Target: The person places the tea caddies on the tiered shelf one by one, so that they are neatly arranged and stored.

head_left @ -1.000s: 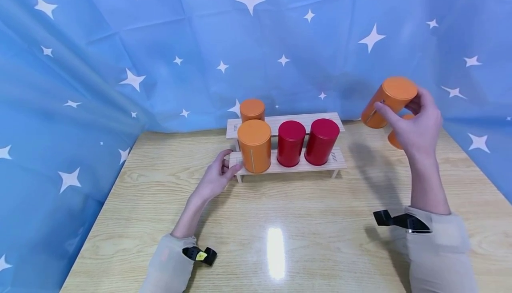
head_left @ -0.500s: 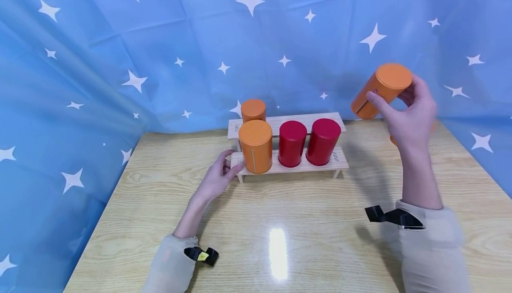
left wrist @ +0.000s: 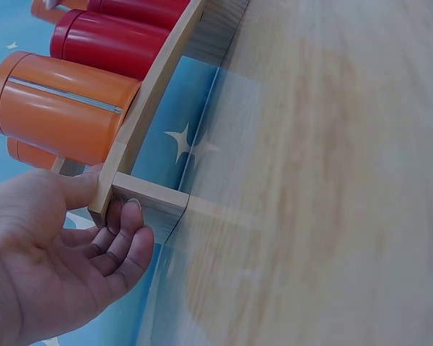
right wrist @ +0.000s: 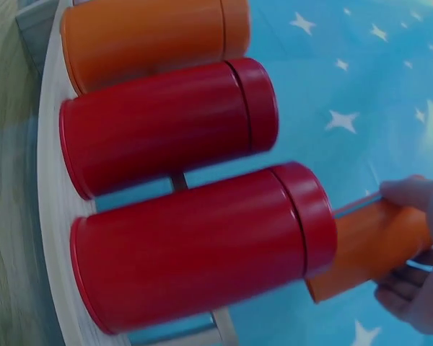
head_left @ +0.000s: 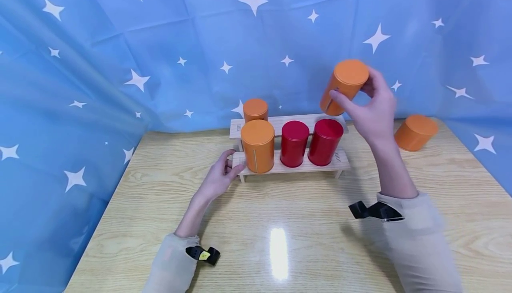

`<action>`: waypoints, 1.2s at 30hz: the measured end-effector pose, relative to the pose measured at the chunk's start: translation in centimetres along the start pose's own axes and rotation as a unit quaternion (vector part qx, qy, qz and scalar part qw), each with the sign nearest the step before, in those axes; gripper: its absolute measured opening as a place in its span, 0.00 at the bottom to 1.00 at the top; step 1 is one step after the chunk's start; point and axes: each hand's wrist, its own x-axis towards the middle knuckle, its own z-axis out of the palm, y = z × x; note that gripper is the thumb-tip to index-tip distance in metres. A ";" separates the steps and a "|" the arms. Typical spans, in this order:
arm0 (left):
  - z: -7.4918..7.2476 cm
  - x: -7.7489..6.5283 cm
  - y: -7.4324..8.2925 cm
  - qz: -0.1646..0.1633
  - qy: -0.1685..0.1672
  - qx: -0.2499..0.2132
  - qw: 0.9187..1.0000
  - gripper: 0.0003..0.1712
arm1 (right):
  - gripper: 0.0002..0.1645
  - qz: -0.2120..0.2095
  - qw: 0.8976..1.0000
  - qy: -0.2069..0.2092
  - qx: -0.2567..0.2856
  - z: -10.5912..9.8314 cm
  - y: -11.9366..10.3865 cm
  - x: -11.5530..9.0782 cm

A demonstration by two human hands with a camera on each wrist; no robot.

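My right hand [head_left: 374, 108] grips an orange cylindrical canister [head_left: 346, 84], tilted, in front of the curtain and above the right end of the back shelf. In the right wrist view this canister [right wrist: 375, 245] is partly hidden behind a red canister [right wrist: 202, 249]. My left hand [head_left: 219, 175] holds the left end of a two-tier wooden rack [head_left: 342, 161], thumb on top and fingers curled beneath, as the left wrist view shows. Along the front tier stand an orange canister [head_left: 258, 150] and two red canisters [head_left: 294, 146]. A further orange canister [head_left: 255, 110] stands on the back tier's left end.
Another orange canister [head_left: 416, 133] stands on the wooden table [head_left: 320, 230] at the back right. A blue curtain [head_left: 200, 39] with white stars hangs behind the rack and down the left side. Black straps with small cameras sit on both wrists.
My right hand has carried the orange canister leftward and slightly up, from over the table's right side to the rack's right end. The left hand stays on the rack.
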 end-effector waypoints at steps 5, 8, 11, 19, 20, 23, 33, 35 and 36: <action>0.0 0.0 0.0 0.002 -0.001 0.001 1.000 0.37 | 0.38 0.002 1.000 -0.028 0.005 1.4 -0.6 0.2; 0.0 0.1 0.0 0.000 0.000 0.001 1.000 0.37 | 0.39 0.002 0.999 -0.049 0.001 2.4 -0.8 0.2; 0.1 0.1 0.0 0.000 0.000 -0.002 1.000 0.36 | 0.39 0.007 0.997 -0.072 -0.002 3.3 -0.8 0.2; 0.2 0.2 -0.1 -0.004 0.000 -0.011 1.000 0.36 | 0.40 0.049 0.991 -0.122 -0.026 5.0 -0.8 0.1; 0.1 0.2 -0.1 -0.005 0.000 -0.009 1.000 0.36 | 0.40 0.055 0.990 -0.127 -0.028 5.1 -0.8 0.1; 0.1 0.1 -0.1 -0.004 0.001 -0.003 1.000 0.37 | 0.41 0.072 0.987 -0.144 -0.030 5.5 -0.9 0.2; 0.1 0.1 -0.2 -0.001 0.002 0.001 1.000 0.37 | 0.42 0.089 0.977 -0.193 -0.013 6.8 -0.8 0.4; 0.1 0.1 -0.2 0.000 0.002 0.001 1.000 0.37 | 0.42 0.092 0.975 -0.201 -0.009 6.9 -0.7 0.3; 0.1 0.1 -0.2 0.001 0.001 0.001 1.000 0.37 | 0.42 0.094 0.974 -0.204 -0.009 7.0 -0.6 0.3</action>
